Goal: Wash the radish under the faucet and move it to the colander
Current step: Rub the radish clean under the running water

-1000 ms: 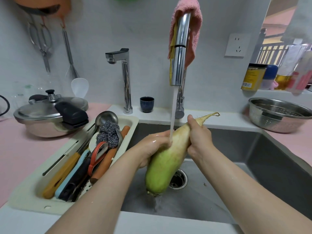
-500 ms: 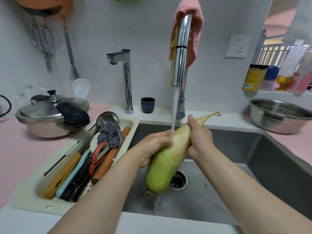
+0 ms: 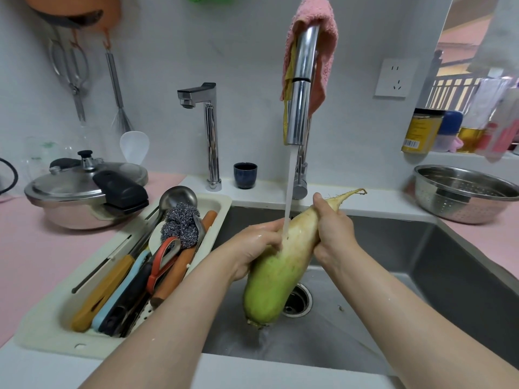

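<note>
Radish (image 3: pixel 278 273) over sink (image 3: pixel 449 262), colander (image 3: pixel 463 203) right, utensil tray (image 3: pixel 50 327) left, apparently touching sink

1. A steel pressure cooker (image 3: pixel 84 192) with a black handle stands on the pink worktop (image 3: pixel 33 248) near its left edge.
2. A cream utensil tray (image 3: pixel 50 329) lies between the cooker and the sink, holding a ladle (image 3: pixel 179 197), a steel scourer (image 3: pixel 181 224) and several handled tools.
3. A small dark cup (image 3: pixel 245 175) stands at the worktop's back edge, beside a slim square tap (image 3: pixel 209 130).
4. Scissors (image 3: pixel 71 71) and a whisk (image 3: pixel 119 102) hang on the wall.
5. A pink cloth (image 3: pixel 323 49) is draped up high.
6. A wall socket (image 3: pixel 393 77) is at the right.
</note>
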The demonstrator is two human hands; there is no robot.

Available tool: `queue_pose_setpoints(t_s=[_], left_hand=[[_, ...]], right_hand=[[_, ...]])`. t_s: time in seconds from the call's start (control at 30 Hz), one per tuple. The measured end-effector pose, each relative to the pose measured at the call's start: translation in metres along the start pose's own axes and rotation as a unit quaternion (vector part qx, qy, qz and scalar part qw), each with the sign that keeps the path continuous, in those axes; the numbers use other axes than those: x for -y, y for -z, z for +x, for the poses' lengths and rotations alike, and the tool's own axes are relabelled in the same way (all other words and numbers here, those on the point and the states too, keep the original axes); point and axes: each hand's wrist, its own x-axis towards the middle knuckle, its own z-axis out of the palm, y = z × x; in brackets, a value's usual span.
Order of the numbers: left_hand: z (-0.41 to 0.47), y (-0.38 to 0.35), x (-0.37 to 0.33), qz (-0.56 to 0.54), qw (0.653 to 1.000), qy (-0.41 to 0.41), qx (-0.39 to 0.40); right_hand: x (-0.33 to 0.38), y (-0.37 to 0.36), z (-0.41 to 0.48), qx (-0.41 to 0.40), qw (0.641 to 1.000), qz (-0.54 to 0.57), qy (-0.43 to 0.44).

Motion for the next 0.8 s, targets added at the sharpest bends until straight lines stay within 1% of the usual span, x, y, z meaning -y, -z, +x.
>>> queue_pose_setpoints(t_s=[0.1, 0.17, 0.23, 0.3, 0.4, 0.5, 0.6, 0.67, 0.77, 0.8], left_hand=[[0.002, 0.008, 0.002, 0.075, 0.997, 0.006, 0.003], [0.000, 0.017, 0.005, 0.127, 0.991, 0.019, 0.028], [-0.002, 0.021, 0.009, 0.134, 0.988, 0.025, 0.075], [-0.002, 0.016, 0.012, 0.124, 0.988, 0.021, 0.086], [0.004, -0.002, 0.012, 0.152, 0.988, -0.035, 0.023], [0.009, -0.011, 0.007, 0.166, 0.982, -0.091, 0.004], [0.016, -0.005, 0.011, 0.155, 0.980, -0.090, -0.085], [0.020, 0.001, 0.018, 0.171, 0.971, -0.105, -0.132], [0.019, 0.003, 0.021, 0.161, 0.964, -0.129, -0.170], [0.016, 0.001, 0.019, 0.124, 0.972, -0.126, -0.156]], right_hand=[[0.002, 0.004, 0.006, 0.004, 1.000, 0.008, 0.001], [0.005, 0.008, 0.010, 0.009, 1.000, 0.024, 0.000], [0.006, 0.015, 0.016, 0.017, 0.998, 0.058, -0.011], [0.007, 0.021, 0.019, 0.034, 0.994, 0.105, -0.022], [0.006, 0.027, 0.022, 0.043, 0.986, 0.155, -0.033], [0.006, 0.032, 0.025, 0.046, 0.985, 0.163, -0.026], [0.004, 0.030, 0.021, 0.068, 0.988, 0.133, -0.030], [0.001, 0.025, 0.016, 0.090, 0.989, 0.115, -0.026], [-0.001, 0.021, 0.015, 0.116, 0.988, 0.101, -0.017], [0.000, 0.020, 0.014, 0.122, 0.987, 0.101, -0.014]])
